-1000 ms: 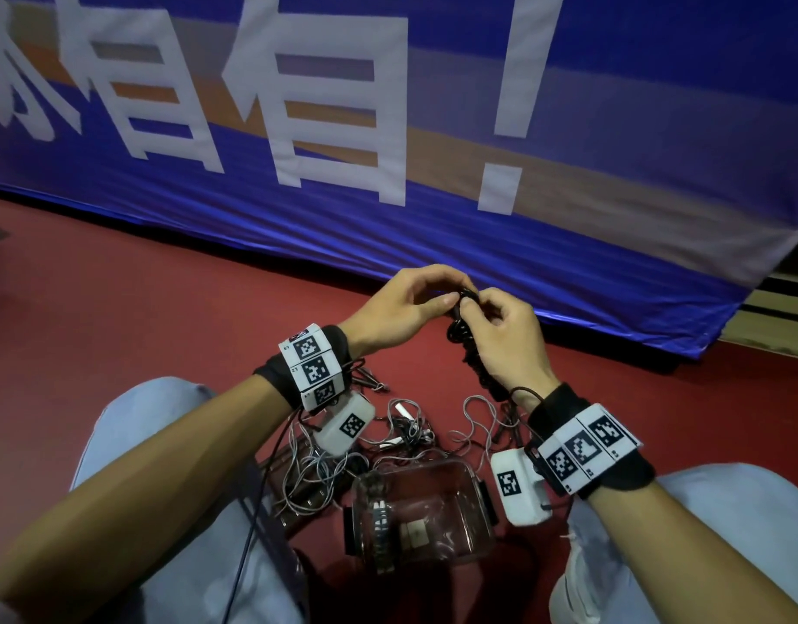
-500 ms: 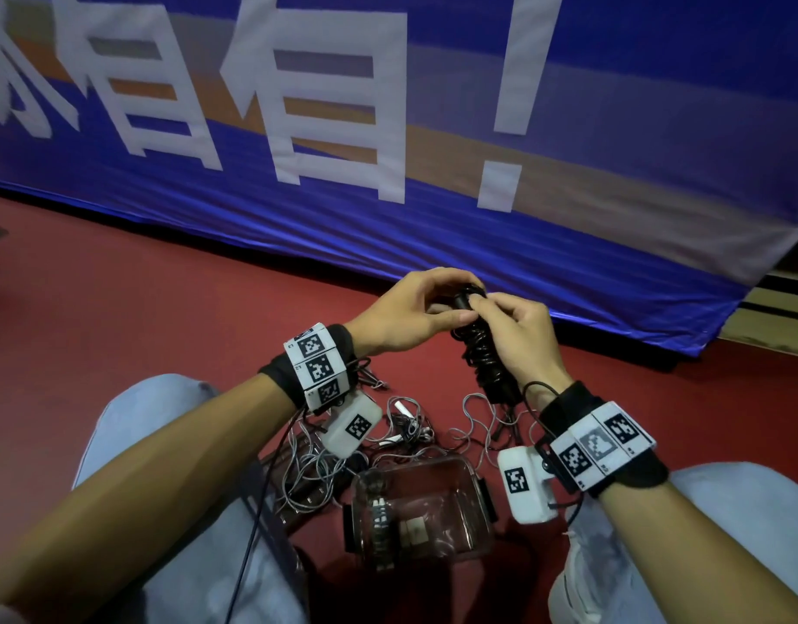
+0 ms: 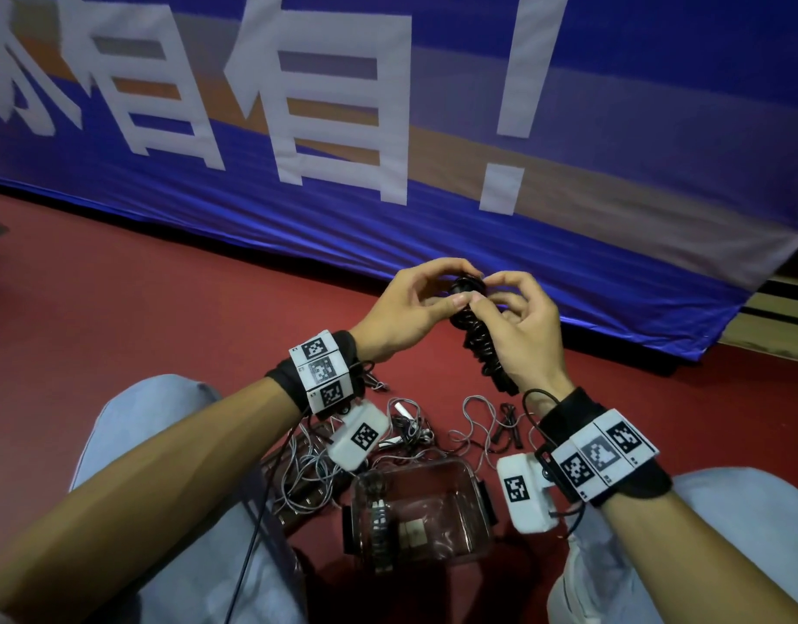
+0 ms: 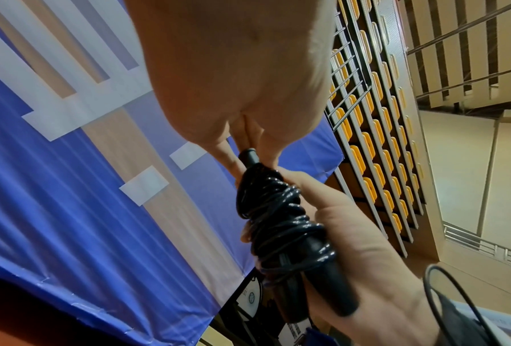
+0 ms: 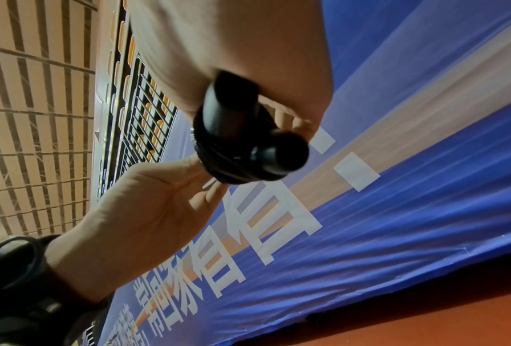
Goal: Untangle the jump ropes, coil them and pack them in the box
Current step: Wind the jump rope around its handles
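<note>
My right hand point(image 3: 521, 328) grips the black rope bundle point(image 3: 477, 337), cord already wound round its handles, while my left hand point(image 3: 410, 304) pinches the last loop at the top. I judge this one nearly coiled. One wound rope point(image 3: 379, 520) already lies in the clear box point(image 3: 460, 470) by my knees; a grey tangle point(image 3: 316, 470) on the floor is left to sort
</note>
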`<state>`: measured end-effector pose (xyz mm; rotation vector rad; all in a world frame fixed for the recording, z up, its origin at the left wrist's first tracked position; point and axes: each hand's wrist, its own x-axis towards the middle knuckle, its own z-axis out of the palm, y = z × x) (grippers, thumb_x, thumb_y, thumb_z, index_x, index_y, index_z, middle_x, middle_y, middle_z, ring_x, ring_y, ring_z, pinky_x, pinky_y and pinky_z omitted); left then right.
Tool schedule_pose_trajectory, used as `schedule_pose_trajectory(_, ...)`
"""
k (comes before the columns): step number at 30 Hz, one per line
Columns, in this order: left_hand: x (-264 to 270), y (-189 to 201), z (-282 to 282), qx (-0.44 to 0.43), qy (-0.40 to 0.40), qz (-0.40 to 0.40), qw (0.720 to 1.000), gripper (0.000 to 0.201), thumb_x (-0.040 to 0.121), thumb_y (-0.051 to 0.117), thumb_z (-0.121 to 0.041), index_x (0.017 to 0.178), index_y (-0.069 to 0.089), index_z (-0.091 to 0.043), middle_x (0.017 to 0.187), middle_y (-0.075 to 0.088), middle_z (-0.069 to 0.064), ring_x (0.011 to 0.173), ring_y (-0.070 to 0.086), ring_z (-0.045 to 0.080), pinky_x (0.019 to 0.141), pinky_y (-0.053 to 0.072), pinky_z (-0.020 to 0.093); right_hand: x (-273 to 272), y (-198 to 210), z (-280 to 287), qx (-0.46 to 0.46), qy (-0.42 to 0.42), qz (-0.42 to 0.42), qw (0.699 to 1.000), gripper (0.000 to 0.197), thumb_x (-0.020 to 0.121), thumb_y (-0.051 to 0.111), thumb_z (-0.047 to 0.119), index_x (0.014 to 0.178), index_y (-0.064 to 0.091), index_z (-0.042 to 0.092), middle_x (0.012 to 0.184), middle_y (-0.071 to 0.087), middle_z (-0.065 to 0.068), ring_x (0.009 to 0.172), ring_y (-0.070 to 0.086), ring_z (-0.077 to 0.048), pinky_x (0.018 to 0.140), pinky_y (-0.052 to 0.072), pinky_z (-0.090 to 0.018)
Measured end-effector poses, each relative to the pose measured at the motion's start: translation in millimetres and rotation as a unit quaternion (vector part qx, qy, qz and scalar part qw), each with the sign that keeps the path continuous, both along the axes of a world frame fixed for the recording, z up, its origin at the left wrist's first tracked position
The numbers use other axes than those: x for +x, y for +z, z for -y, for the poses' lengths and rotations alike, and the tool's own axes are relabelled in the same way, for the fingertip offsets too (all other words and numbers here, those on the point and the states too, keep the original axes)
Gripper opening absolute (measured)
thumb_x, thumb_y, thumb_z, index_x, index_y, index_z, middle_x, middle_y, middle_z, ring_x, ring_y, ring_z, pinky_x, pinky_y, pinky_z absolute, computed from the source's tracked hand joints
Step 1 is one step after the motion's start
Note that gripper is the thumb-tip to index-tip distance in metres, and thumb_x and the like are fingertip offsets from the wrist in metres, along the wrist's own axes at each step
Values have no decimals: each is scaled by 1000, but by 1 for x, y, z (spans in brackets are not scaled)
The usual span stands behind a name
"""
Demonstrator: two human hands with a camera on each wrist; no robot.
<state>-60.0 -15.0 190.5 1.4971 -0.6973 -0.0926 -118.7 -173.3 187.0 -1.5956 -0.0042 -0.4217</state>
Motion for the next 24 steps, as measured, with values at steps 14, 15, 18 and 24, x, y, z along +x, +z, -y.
schedule_pose_trajectory(14, -1, 0, 4, -38, 49, -78, 995, 23, 93, 67, 1, 115, 69, -2, 108, 74, 10, 98, 70, 17, 86, 55, 27, -6, 3, 5, -95, -7, 65, 993, 4, 98, 67, 16, 100, 66, 20, 94, 72, 1, 69, 67, -33, 63, 57, -51)
schedule_pose_trajectory(15, 1, 1, 1, -35, 55, -74, 995, 21, 92, 67, 1, 112, 70, -3, 107, 74, 9, 97, 70, 15, 85, 55, 27, -6, 5, 7, -92, 9, 58, 994, 4, 100, 65, 15, 102, 67, 17, 96, 73, 1, 74, 71, -30, 68, 60, -49)
schedule_pose_trajectory(18, 7, 8, -7, -4, 56, -53, 997, 21, 91, 69, 0, 112, 72, -1, 106, 76, 10, 98, 71, 18, 89, 57, 30, -3, 9, 14, -114, 52, 25, 992, 8, 101, 65, 18, 107, 67, 14, 97, 74, -2, 77, 74, -20, 69, 61, -36)
schedule_pose_trajectory(24, 9, 12, -18, 96, 43, -10, 994, 26, 89, 74, -8, 114, 73, -3, 108, 76, 4, 105, 72, 18, 96, 55, 35, 6, 7, 26, -82, 143, -56, 985, 13, 99, 67, 19, 99, 63, 6, 83, 74, -10, 64, 68, -25, 61, 61, -35)
